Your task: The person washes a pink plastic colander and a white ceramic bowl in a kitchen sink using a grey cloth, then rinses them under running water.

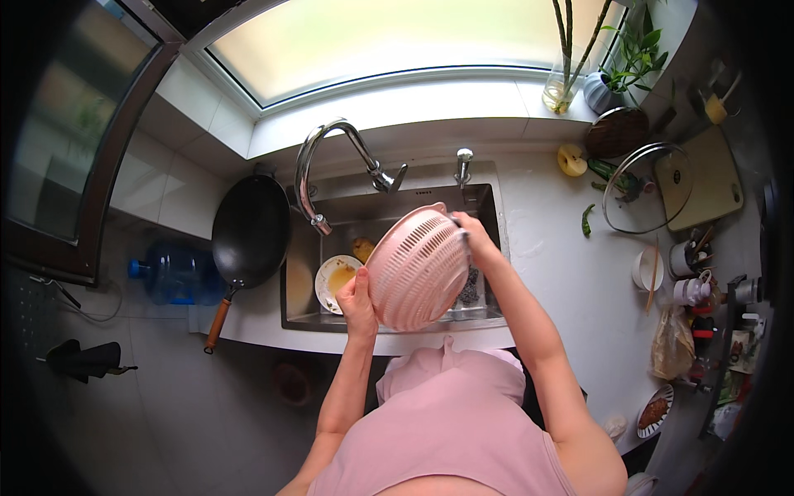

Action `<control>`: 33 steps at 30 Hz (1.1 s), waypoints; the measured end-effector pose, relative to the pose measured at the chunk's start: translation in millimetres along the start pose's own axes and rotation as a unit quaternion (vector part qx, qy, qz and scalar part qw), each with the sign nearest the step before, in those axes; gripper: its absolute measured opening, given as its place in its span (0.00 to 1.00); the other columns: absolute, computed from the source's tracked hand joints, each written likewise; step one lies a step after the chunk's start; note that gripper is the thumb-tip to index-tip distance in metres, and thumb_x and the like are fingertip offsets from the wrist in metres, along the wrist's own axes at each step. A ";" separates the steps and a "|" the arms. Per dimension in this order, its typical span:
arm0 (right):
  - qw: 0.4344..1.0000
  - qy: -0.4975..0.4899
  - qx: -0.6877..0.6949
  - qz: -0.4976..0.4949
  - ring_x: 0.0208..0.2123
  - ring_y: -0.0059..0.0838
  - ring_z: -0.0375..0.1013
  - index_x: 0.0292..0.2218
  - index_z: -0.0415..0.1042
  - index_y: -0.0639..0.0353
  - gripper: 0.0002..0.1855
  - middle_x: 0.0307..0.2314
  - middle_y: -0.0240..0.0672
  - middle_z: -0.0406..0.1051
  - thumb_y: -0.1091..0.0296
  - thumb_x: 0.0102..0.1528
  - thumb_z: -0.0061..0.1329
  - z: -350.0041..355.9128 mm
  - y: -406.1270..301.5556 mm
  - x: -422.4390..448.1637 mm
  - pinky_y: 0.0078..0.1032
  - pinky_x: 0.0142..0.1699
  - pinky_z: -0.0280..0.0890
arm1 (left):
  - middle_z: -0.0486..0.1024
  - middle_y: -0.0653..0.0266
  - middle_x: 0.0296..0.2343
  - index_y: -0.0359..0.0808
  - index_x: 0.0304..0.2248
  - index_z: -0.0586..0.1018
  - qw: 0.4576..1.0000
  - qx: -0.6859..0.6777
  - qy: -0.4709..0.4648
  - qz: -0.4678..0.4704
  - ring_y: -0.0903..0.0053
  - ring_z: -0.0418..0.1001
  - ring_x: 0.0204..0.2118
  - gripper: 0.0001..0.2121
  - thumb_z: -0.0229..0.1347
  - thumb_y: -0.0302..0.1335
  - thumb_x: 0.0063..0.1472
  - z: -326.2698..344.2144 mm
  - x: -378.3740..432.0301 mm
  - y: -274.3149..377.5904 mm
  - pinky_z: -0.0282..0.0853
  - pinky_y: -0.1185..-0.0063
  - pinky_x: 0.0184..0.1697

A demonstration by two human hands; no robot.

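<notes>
A pink plastic colander (415, 273) with slotted walls is held tilted on its side over the stainless steel sink (347, 208), its slotted outside towards me. My left hand (358, 304) grips its left side, thumb on the outer wall. At the upper right side is my right hand (476, 239), fingers bent against the colander's edge; a small dark grey thing there is blurred, and I cannot tell what it is. Left of the colander, a white bowl (324, 291) with yellowish liquid sits in the sink beside a brown, potato-like item (362, 248).
The chrome faucet (304, 167) arches over the sink's left part. A black wok (251, 232) rests at the left edge, handle outward. On the right counter (546, 260) lie a glass lid (648, 189), a cut apple (571, 160), a green pepper (587, 220) and a white bowl (645, 273) with chopsticks.
</notes>
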State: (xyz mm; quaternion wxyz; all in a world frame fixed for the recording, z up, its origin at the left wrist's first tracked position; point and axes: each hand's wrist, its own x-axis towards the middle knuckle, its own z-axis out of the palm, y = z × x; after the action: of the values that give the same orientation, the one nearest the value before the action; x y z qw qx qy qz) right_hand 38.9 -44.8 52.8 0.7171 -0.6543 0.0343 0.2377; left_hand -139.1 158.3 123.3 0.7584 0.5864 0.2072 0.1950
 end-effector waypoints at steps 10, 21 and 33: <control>0.911 -0.124 0.373 0.127 0.37 0.30 0.74 0.40 0.73 0.55 0.19 0.36 0.35 0.74 0.51 0.57 0.42 -20.5 -9.5 -6.6 0.31 0.44 0.69 | 0.72 0.64 0.42 0.32 0.49 0.69 0.965 -0.030 -0.233 -0.120 0.80 0.69 0.44 0.25 0.45 0.44 0.61 -55.0 38.2 -2.3 0.63 0.79 0.48; 0.813 0.108 -0.365 -0.440 0.50 0.47 0.62 0.46 0.66 0.63 0.20 0.44 0.46 0.65 0.68 0.51 0.47 110.4 -44.1 -79.5 0.39 0.56 0.57 | 0.70 0.73 0.21 0.29 0.30 0.73 0.983 0.138 -0.111 -0.039 0.91 0.61 0.24 0.11 0.45 0.29 0.66 25.3 52.8 12.3 0.59 0.86 0.26; 0.914 0.033 -0.212 -0.345 0.49 0.42 0.66 0.49 0.66 0.63 0.21 0.47 0.48 0.66 0.67 0.54 0.42 50.9 -74.6 -47.4 0.34 0.54 0.60 | 0.62 0.80 0.19 0.35 0.22 0.70 0.990 0.130 -0.015 0.061 0.93 0.54 0.22 0.15 0.48 0.32 0.66 46.5 -4.1 41.5 0.52 0.89 0.24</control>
State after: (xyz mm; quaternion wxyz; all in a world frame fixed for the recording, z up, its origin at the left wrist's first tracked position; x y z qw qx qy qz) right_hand 12.4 -12.5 145.8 0.5973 -0.7696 -0.2214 -0.0449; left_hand -119.5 128.3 174.4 0.6655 0.6944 0.1833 0.2030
